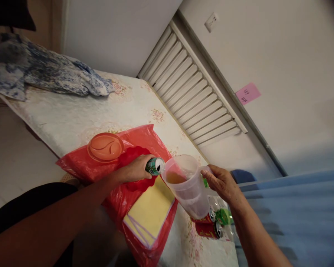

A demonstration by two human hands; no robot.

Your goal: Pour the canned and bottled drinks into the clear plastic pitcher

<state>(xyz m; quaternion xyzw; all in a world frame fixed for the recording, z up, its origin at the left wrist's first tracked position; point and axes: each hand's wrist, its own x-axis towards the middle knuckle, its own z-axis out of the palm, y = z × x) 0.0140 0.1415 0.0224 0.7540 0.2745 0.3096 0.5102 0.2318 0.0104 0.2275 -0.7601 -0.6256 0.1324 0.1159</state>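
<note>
My left hand [135, 170] is wrapped round a green drink can [155, 165], tipped with its mouth over the rim of a clear plastic jug [189, 193]. Amber liquid lies in the tilted jug. My right hand [222, 182] grips the jug's handle and holds the jug above the table. Beneath the jug lie more cans, red and green [215, 222], in clear wrap.
A red plastic bag [128, 200] lies on the floral tablecloth [72, 118] with an orange lid [105, 147] and a stack of yellow cloths [151, 211] on it. Blue patterned cloth [44, 74] sits at the far end. A slatted panel [192, 92] and blue fabric [295, 215] are on the right.
</note>
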